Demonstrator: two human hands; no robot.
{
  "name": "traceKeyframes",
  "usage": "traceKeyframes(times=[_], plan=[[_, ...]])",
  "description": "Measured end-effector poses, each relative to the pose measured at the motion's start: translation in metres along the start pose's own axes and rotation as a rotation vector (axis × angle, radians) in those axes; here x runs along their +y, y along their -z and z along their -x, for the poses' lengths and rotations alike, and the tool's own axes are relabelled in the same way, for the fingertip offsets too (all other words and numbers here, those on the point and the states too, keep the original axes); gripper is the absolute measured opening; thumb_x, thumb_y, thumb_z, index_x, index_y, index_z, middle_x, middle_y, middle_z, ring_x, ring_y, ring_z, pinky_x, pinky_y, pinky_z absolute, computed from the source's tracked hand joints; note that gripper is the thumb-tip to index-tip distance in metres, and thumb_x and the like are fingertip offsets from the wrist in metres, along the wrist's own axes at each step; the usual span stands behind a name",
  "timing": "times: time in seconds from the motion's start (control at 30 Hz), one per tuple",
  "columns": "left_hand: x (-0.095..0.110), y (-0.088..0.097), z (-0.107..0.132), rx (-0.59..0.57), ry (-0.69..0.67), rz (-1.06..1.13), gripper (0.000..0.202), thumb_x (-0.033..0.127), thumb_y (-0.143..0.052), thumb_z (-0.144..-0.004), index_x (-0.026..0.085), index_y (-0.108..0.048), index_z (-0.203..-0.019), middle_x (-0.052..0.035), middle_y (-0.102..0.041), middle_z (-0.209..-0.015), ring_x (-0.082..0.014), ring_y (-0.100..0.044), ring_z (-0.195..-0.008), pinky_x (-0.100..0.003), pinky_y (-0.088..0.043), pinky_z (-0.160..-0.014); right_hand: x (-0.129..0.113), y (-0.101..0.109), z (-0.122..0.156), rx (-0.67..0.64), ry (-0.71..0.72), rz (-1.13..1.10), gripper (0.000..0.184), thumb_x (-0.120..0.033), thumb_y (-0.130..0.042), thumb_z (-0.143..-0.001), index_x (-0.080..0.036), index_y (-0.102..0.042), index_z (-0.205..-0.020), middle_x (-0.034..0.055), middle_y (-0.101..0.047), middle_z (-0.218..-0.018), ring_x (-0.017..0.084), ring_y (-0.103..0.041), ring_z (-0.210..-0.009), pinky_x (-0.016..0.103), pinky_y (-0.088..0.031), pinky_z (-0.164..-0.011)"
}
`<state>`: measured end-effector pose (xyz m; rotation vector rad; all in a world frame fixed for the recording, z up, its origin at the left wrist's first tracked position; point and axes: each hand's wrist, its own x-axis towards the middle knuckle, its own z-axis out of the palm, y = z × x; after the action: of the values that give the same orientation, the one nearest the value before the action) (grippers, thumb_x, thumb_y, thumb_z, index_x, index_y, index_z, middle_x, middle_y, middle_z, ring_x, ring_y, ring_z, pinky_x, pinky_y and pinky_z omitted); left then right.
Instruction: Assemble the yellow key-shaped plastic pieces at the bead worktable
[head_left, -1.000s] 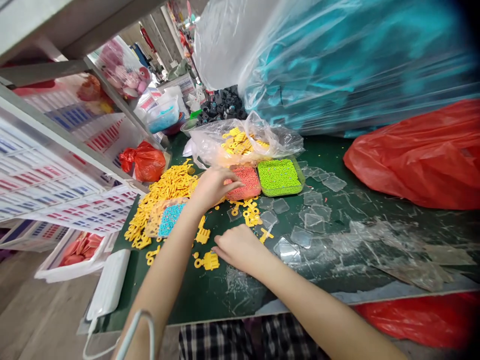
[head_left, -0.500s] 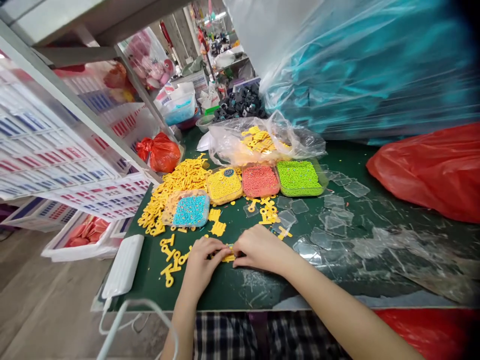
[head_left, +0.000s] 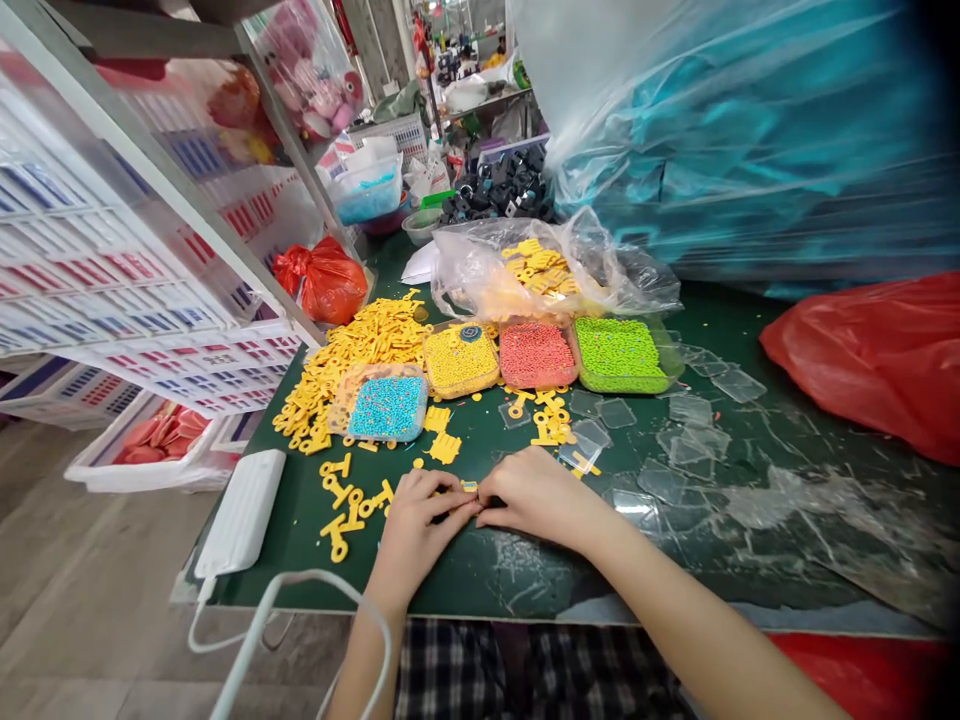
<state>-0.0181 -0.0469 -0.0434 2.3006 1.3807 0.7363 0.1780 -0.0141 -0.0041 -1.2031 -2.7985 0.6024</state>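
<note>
Near the front of the green table, my left hand (head_left: 426,520) and my right hand (head_left: 534,500) meet with their fingertips pinched together. Between them is a small yellow plastic piece (head_left: 469,487), mostly covered by the fingers; a bit of light blue shows on it. Flat yellow plastic pieces (head_left: 442,446) lie just beyond my left hand. Left of that hand are loose yellow ring-ended pieces (head_left: 349,508). Clear trays of blue beads (head_left: 388,405), yellow beads (head_left: 459,360), red beads (head_left: 538,355) and green beads (head_left: 621,355) stand in an arc behind.
A heap of yellow pieces (head_left: 360,350) lies at the left, behind it a red bag (head_left: 324,280). A clear bag (head_left: 480,270) holds more yellow parts. Thin clear squares (head_left: 694,440) are scattered at right. A white power bank (head_left: 241,515) with a cable lies at the left edge.
My view has shifted slightly, so the tabletop sits a little farther right. Both hands stay together, and less of the yellow piece shows between the fingers.
</note>
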Motion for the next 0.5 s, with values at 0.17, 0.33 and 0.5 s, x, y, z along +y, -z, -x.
traceKeyframes(times=[0.17, 0.33, 0.5], plan=[[0.0008, 0.0016, 0.0001, -0.001, 0.024, 0.053, 0.017, 0.036, -0.062, -0.090, 0.033, -0.078, -0.093, -0.0049, -0.068, -0.090, -0.0212, -0.056, -0.087, -0.036, -0.047, -0.076, -0.0018, 0.0027, 0.0006, -0.016, -0.015, -0.014, 0.020, -0.039, -0.067, -0.086, -0.021, -0.075, -0.089, 0.0056, -0.076, -0.086, 0.022, -0.069, -0.084, 0.026, -0.034, -0.060], [-0.0020, 0.0039, 0.0008, 0.114, 0.103, 0.087, 0.017, 0.036, -0.063, -0.089, 0.031, -0.078, -0.093, -0.0043, -0.067, -0.087, -0.0210, -0.056, -0.085, -0.035, -0.048, -0.076, -0.0001, 0.0020, 0.0013, -0.001, -0.028, -0.068, 0.015, -0.036, -0.069, -0.085, -0.025, -0.076, -0.091, 0.0034, -0.076, -0.086, 0.021, -0.069, -0.084, 0.027, -0.038, -0.064], [-0.0032, 0.0038, 0.0010, 0.110, 0.133, 0.097, 0.017, 0.038, -0.063, -0.089, 0.030, -0.078, -0.090, -0.0039, -0.067, -0.087, -0.0210, -0.058, -0.086, -0.034, -0.047, -0.077, 0.0055, 0.0000, 0.0019, 0.011, -0.051, -0.137, 0.012, -0.032, -0.070, -0.084, -0.027, -0.076, -0.093, 0.0013, -0.076, -0.090, 0.020, -0.069, -0.086, 0.027, -0.040, -0.069]])
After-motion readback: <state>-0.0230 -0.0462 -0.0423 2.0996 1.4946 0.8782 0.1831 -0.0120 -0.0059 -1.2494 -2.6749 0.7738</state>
